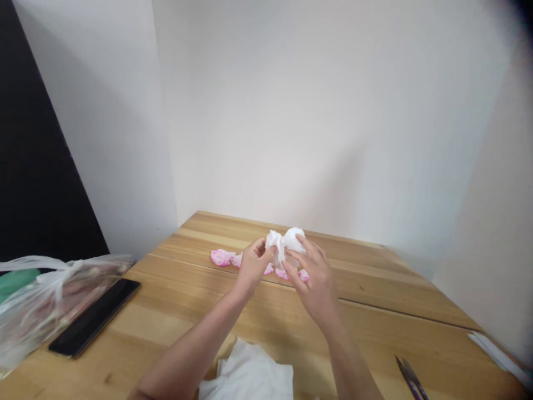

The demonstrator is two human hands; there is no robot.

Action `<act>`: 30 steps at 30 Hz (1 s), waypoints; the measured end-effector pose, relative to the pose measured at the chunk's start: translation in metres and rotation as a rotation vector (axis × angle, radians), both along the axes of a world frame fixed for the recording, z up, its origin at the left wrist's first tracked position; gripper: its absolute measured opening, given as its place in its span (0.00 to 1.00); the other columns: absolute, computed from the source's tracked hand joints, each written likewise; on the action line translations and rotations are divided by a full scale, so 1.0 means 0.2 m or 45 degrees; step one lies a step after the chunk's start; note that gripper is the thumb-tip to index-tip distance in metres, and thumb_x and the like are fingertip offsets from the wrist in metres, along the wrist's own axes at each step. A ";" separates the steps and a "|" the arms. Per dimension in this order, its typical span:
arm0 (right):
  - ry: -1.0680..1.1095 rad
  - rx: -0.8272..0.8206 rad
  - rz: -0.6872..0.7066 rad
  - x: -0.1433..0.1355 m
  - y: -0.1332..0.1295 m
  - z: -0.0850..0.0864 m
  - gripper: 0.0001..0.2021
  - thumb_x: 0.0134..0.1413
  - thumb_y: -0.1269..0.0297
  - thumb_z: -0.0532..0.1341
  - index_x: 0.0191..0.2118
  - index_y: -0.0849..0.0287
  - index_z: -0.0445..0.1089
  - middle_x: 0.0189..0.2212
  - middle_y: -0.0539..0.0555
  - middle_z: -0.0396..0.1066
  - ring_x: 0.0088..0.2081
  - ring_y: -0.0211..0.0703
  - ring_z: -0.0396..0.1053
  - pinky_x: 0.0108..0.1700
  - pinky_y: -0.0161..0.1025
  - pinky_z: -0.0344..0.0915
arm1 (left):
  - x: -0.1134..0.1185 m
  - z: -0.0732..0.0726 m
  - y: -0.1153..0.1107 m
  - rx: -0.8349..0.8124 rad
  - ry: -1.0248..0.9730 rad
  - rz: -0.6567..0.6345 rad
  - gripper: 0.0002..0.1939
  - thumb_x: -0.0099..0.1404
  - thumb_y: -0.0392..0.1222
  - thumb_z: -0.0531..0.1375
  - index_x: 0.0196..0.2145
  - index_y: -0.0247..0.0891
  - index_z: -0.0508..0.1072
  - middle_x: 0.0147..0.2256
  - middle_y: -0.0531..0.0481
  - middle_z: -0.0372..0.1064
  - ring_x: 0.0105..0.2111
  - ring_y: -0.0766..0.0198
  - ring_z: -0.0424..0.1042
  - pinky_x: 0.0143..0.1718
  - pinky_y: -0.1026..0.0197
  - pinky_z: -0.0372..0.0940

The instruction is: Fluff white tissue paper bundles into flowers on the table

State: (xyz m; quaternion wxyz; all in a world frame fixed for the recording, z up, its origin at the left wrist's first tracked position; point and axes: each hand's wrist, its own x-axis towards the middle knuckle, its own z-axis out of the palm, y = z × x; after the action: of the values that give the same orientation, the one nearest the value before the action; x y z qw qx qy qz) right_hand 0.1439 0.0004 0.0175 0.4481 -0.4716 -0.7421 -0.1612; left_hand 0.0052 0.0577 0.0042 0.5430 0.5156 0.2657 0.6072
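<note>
A piece of crumpled white tissue [293,240], gathered in at the middle, is held above the table between my two hands. My left hand [254,265] pinches its left side between thumb and fingers. Around its right side curve the fingers of my right hand [318,278], somewhat spread, with the fingertips touching the tissue. Pink-and-white crumpled pieces [222,257] lie in a row on the table behind and below; my hands hide part of that row. Closer to me, between my forearms, rest flat white tissue sheets [254,373].
On the wooden table [183,303], a black phone [95,316] lies at left beside a clear plastic bag [54,300] with things inside. Scissors [410,378] lie at the front right. A white strip [497,353] is by the right edge. Walls [266,111] border the table's far side.
</note>
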 end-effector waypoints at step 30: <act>0.170 -0.144 -0.081 0.00 0.00 0.00 0.11 0.58 0.60 0.55 0.38 0.55 0.73 0.57 0.58 0.63 0.57 0.51 0.61 0.56 0.50 0.60 | -0.02 0.00 -0.09 0.556 0.754 0.418 0.22 0.67 0.42 0.50 0.58 0.38 0.62 0.28 0.51 0.70 0.24 0.69 0.63 0.28 0.67 0.60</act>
State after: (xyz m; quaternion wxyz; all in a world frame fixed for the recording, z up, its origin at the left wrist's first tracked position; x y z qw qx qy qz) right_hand 0.1444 0.0008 0.0166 0.4638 -0.5293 -0.7032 -0.1014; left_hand 0.0012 0.0392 0.0038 0.2163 0.7222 0.3542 0.5533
